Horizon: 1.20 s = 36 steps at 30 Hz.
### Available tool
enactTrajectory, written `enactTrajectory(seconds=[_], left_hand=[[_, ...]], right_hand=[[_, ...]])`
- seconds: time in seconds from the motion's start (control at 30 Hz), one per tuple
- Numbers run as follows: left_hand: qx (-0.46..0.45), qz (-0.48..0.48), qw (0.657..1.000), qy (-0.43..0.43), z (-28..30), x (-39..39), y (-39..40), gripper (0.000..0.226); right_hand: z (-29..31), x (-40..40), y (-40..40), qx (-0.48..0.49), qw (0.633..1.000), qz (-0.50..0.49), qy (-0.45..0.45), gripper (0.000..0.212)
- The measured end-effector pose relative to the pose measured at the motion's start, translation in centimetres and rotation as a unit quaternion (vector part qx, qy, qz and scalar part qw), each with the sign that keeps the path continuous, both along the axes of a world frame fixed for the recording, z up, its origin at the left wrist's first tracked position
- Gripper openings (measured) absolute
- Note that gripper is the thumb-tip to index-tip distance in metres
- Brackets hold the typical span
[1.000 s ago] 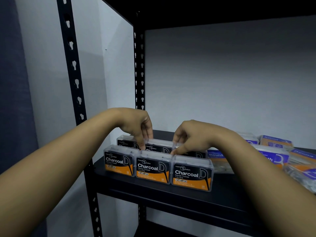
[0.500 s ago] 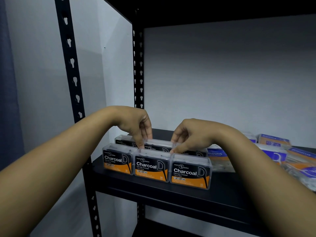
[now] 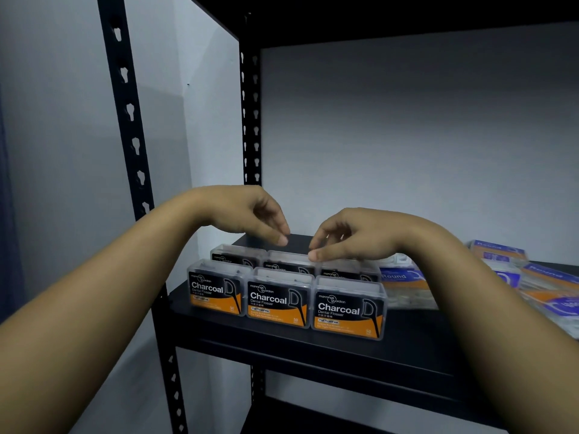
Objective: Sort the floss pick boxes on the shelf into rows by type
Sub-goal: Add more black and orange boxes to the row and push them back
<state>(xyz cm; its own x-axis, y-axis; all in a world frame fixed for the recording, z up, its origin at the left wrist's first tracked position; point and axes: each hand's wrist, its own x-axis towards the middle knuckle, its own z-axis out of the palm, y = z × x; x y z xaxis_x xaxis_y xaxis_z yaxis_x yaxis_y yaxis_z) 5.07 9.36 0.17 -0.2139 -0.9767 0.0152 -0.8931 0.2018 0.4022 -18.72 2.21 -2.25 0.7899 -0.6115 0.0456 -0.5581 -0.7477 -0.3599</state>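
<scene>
Six Charcoal boxes (image 3: 279,303) stand upright in two rows of three at the shelf's (image 3: 313,349) front left corner. The left hand (image 3: 250,214) hovers empty, fingers loosely curled, above the back row. The right hand (image 3: 347,234) touches the back middle box (image 3: 289,261) with a fingertip, gripping nothing. Blue Round boxes (image 3: 404,277) lie jumbled toward the right edge.

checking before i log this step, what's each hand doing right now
Left hand: open, holding nothing, fingertips just above the back-row Charcoal box.
Right hand: open, fingertip resting on that box's top, not gripping.

Clear glossy plastic boxes (image 3: 347,310), matt shelf (image 3: 282,343)
</scene>
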Motion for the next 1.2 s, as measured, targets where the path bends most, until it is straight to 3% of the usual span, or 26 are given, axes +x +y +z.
enactTrajectory(seconds=[0.1,0.37,0.53,0.7,0.8,0.97,1.2], left_hand=[[-0.057,0.024,0.998,-0.019,-1.2,-0.5,1.3,0.031],[-0.034,0.094,0.993,-0.068,-4.9,0.2,2.3,0.047],[-0.062,0.075,0.994,-0.043,-5.9,-0.2,3.7,0.048],[-0.14,0.065,0.988,-0.031,-7.3,-0.5,3.9,0.038],[-0.189,0.087,0.977,-0.042,-8.0,-0.8,4.0,0.048],[-0.233,0.105,0.966,-0.045,-8.5,-1.4,3.9,0.062],[-0.23,0.075,0.97,-0.01,-8.2,-1.0,3.7,0.055]], right_hand=[[0.2,-0.2,1.1,-0.014,1.0,-0.018,-0.003,0.047],[-1.5,-0.1,5.3,-0.061,0.994,-0.056,0.071,0.091],[-2.9,0.0,6.7,-0.085,0.993,-0.066,0.052,0.09],[-3.8,0.8,6.6,-0.11,0.991,-0.075,0.023,0.076],[-4.2,1.0,6.5,-0.103,0.992,-0.077,0.009,0.07],[-4.3,1.2,6.5,-0.106,0.992,-0.074,0.005,0.074],[-4.1,1.7,6.9,-0.125,0.989,-0.083,0.005,0.082]])
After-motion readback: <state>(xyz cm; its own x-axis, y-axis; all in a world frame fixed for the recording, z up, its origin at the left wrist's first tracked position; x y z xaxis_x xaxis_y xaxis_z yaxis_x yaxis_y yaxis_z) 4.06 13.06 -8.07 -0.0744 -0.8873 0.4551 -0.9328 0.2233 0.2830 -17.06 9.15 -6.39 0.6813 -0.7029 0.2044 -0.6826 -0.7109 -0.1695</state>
